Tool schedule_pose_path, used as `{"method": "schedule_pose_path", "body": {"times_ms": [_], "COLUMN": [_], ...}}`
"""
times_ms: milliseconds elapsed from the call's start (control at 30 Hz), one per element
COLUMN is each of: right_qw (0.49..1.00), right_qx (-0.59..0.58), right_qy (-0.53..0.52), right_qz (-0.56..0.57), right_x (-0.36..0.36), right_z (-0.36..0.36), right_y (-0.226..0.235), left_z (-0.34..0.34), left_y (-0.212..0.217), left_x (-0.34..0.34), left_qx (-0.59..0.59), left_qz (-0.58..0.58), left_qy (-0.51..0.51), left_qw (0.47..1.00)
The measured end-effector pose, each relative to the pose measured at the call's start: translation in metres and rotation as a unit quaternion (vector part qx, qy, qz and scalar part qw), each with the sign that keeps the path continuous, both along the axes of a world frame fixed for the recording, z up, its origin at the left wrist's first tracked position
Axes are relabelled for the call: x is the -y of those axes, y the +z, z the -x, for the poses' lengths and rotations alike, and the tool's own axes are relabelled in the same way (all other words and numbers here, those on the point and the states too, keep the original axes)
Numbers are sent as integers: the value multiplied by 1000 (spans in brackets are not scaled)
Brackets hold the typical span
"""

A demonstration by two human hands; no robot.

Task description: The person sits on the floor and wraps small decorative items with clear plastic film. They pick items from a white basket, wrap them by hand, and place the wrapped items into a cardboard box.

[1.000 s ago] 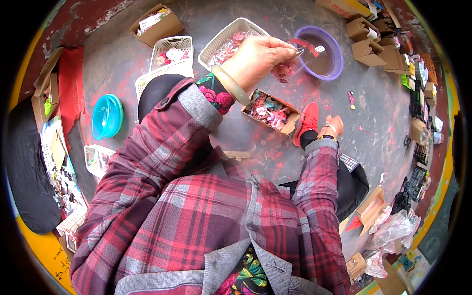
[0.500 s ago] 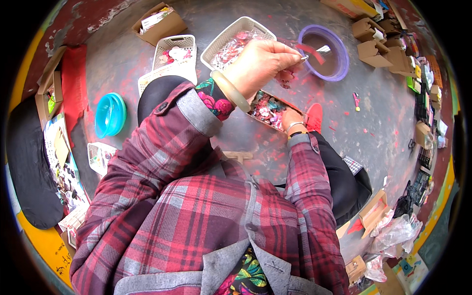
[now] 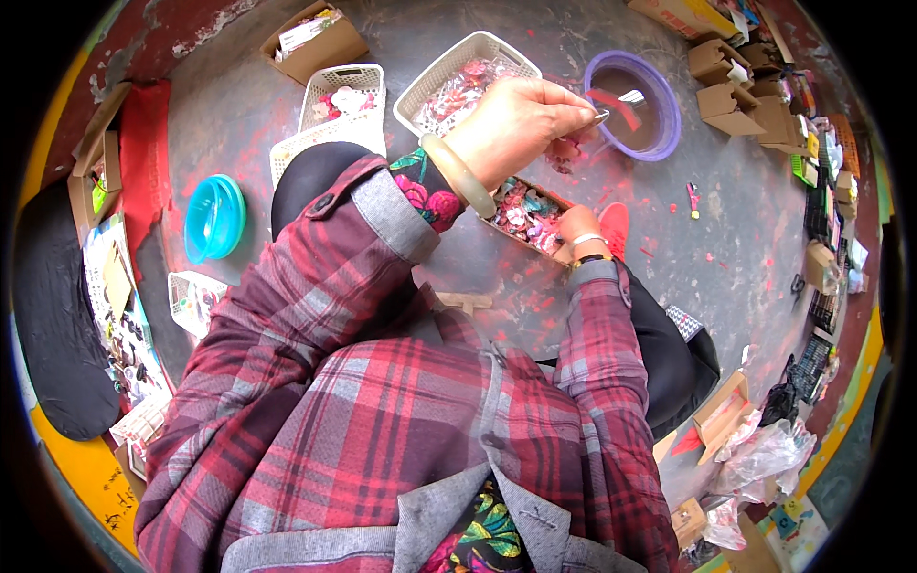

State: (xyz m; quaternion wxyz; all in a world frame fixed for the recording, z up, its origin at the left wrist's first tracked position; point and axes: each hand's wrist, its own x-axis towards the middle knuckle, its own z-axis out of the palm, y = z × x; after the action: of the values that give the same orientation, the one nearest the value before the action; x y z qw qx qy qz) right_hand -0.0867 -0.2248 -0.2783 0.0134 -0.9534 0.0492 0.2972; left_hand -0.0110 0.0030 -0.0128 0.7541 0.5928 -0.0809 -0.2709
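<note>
Pinching a thin metal tool (image 3: 604, 116), the left hand (image 3: 521, 124) hovers beside the purple bowl (image 3: 669, 95); right hand (image 3: 579, 227) dips into the cardboard box (image 3: 521, 212), fingers' grip unclear.

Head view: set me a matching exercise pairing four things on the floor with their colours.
Things:
1. bowl
2. lids
3. basket
4. bracelet

Colours:
A. white
B. pale green
C. purple
D. turquoise

Pairs: 1-C, 2-D, 3-A, 4-B. The bracelet sits on the left hand, raised above the basket.
</note>
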Motion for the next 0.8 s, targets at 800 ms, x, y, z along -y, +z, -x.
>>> {"method": "schedule_pose_path", "body": {"times_ms": [800], "right_qw": [993], "right_qx": [-110], "right_qy": [46], "right_qz": [7], "right_x": [9], "right_z": [32], "right_y": [-118], "left_z": [-1], "left_y": [0], "left_x": [7], "left_qx": [-17], "left_qz": [13], "left_qy": [-9], "left_qw": [1000]}}
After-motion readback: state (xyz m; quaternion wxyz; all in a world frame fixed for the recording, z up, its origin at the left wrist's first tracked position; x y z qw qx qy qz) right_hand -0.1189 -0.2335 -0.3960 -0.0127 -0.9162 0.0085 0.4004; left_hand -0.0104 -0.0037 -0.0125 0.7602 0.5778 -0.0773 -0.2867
